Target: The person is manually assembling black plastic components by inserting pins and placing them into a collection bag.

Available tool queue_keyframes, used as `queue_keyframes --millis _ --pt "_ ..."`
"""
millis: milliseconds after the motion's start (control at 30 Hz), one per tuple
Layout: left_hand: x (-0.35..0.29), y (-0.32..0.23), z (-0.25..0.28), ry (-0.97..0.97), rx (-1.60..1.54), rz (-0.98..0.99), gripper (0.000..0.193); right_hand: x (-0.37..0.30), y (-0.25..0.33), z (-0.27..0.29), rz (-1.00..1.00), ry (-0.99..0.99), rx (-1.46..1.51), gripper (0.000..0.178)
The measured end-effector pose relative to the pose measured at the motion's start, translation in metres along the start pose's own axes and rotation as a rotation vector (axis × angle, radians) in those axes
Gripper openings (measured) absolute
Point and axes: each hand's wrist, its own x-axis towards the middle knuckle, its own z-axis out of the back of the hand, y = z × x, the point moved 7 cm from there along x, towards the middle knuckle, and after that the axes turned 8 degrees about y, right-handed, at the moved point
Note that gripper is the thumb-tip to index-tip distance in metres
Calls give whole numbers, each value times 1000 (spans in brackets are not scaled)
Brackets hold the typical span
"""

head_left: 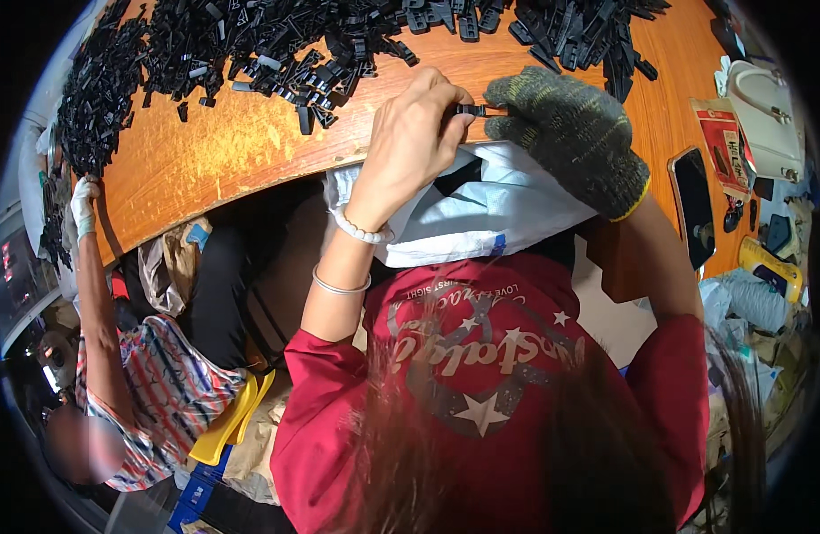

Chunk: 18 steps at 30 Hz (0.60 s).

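At the near edge of the table, my bare left hand (pixel 414 129) pinches a small black plastic part (pixel 468 109) between thumb and fingers. My right hand (pixel 570 129), in a dark knitted glove with a yellow cuff edge, closes on the part's other, thinner end. The gloved fingertips are partly hidden, so their exact grip does not show. Just beyond my hands lie loose piles of similar black plastic parts (pixel 321 76). Below them, a white woven sack (pixel 454 231) hangs at the table edge over my lap.
Longer black pieces (pixel 575 40) lie at the table's far side. On the right are a phone (pixel 693 200), a red packet (pixel 723 147) and a white bag (pixel 766 111). To my left, another person in a striped shirt (pixel 161 383) reaches a hand (pixel 83 209) toward the heap.
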Motion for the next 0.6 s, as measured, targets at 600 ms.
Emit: queue_keyframes --millis 600 --pt "0 -2 2 -24 -59 -117 9 35 24 -20 19 506 -278 28"
